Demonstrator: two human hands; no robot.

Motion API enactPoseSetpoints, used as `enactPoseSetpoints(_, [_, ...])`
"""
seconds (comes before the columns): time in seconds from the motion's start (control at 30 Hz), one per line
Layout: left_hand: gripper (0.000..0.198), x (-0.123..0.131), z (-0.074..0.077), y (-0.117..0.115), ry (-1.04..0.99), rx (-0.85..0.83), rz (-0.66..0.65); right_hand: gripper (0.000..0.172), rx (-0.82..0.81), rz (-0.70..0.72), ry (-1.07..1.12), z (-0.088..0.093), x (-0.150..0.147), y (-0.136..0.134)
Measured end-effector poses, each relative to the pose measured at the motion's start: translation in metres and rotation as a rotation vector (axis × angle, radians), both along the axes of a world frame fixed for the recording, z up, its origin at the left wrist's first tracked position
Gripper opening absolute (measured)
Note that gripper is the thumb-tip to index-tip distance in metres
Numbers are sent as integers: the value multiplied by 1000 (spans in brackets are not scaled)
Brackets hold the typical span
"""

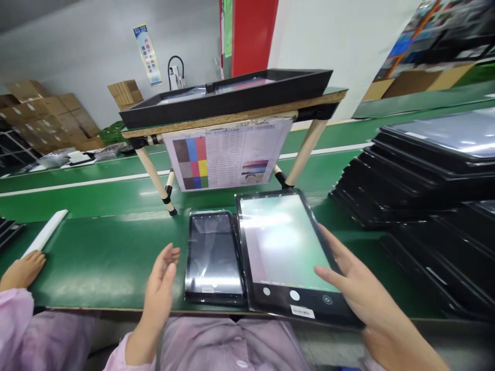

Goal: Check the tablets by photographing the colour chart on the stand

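Head view: the right hand (353, 275) holds a bright tablet (284, 242) in its fingers; the left hand (161, 278), fingers parted, is left of a dark tablet (213, 252).

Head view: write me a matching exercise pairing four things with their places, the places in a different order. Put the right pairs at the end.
Things
1. black tray
2. darker-screened tablet
3. pale-screened tablet
4. printed sheet

Places
A. held in the right hand
B. on top of the stand
C. hanging below the stand's top
D. lying on the green table, with no hand on it

Right pairs: 1-B, 2-D, 3-A, 4-C
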State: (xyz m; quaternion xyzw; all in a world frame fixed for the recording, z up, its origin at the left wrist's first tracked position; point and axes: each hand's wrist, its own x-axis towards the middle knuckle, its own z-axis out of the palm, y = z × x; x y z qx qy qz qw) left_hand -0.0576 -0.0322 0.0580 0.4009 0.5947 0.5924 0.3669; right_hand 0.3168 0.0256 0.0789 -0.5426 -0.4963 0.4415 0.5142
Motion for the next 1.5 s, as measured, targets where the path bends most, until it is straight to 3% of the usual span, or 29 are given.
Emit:
enactPoseSetpoints(0.07, [61, 19, 19, -12, 26, 31, -199, 102, 95, 4, 115, 16, -19, -12])
enactPoseSetpoints(0.17, [79, 48, 37, -19, 94, 137, -413, 100, 279, 18, 220, 26, -65, -18])
enactPoseSetpoints(0.27, [97, 64, 42, -16, 316, 218, -228, 94, 378, 149, 317, 16, -106, -6])
enactPoseSetpoints(0.33, [105, 67, 41, -12, 466, 213, -44, 80, 352, 243, 423, 6, -123, 6])
enactPoseSetpoints(0.4, [110, 66, 37, -10, 557, 183, 50, 66, 255, 285, 526, -1, -132, 16])
enactPoseSetpoints(0.57, [117, 66, 27, -9, 672, 153, 123, 67, -2, 269, 621, -3, -139, 26])
enactPoseSetpoints(0.8, [118, 69, 19, -8, 690, 163, 107, 73, -8, 326, 649, -7, -138, 27])
enactPoseSetpoints(1.07, [120, 69, 14, -7, 606, 181, 98, 86, -1, 313, 488, -16, -133, 30])
enactPoseSetpoints(1.37, [128, 69, 12, -6, 623, 157, 106, 83, 23, 341, 493, -13, -135, 32])
enactPoseSetpoints(1.43, [120, 64, 9, -7, 582, 194, 89, 82, 51, 340, 492, -14, -135, 31])
enactPoseSetpoints(1.5, [99, 55, 8, -5, 467, 279, 50, 81, 61, 353, 494, -13, -134, 27])
